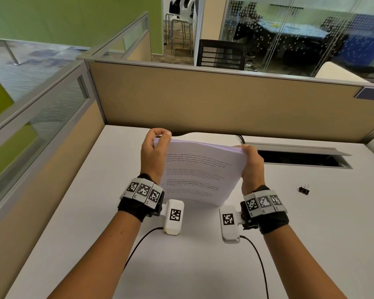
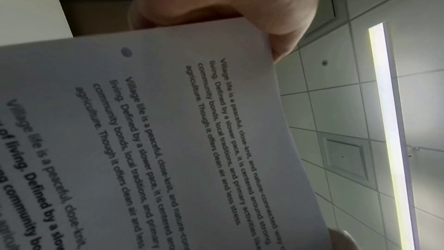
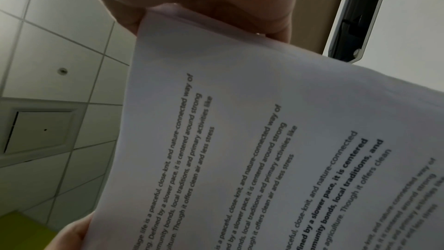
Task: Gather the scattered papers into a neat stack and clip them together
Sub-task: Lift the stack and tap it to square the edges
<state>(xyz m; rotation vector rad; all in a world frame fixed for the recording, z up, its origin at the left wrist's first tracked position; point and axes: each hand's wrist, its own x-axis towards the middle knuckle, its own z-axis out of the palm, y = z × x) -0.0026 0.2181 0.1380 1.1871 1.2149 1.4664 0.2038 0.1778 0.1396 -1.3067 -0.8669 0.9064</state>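
Two forearms reach forward over a white table point(image 1: 311, 234), each wrist wrapped in a black band carrying square black-and-white coded markers. Between them, a stack of papers point(image 1: 194, 173) stands tilted, its lower corner on or just above the table. The left hand point(image 1: 152, 154) curls around the stack's upper left corner, thumb and fingers pinching it; the right hand point(image 1: 252, 167) grips the right edge, fingers wrapped behind. The step appears to be squaring the sheets: loosening both grips slightly and tapping the bottom edge flat on the table should level the edges, which look a little fanned along the top. The top page carries repeated printed paragraphs beginning "Village life is a peaceful, close-knit, and nature-connected way of living. Defined by a slower pace," one set in bold. To the right, well apart from the stack, a black binder clip point(image 1: 304, 188) lies on the table, unused. Beyond, a tan partition bears a blue sign, partly cut off, possibly reading "07".
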